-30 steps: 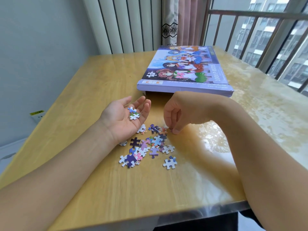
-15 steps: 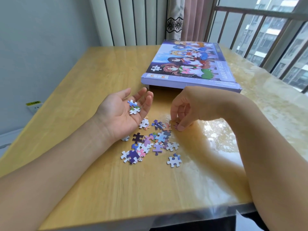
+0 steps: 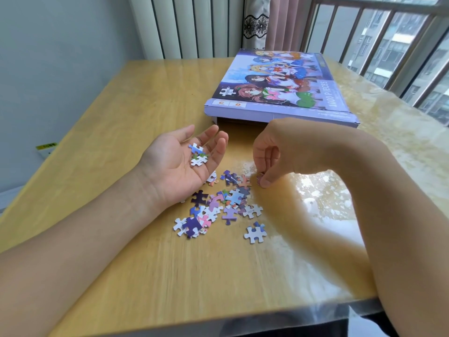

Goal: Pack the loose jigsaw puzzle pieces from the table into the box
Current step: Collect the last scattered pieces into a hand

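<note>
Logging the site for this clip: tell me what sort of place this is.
Probably a flat's enclosed balcony or window nook, high in the building. A railing fronts tower blocks outside, curtains hang behind, and a wooden table holds a puzzle box.

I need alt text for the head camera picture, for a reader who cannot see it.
A person's right hand pinches a puzzle piece off a wooden table, while the left hand lies palm up holding a few pieces. More loose pieces lie between the hands, and the closed puzzle box sits behind.
</note>
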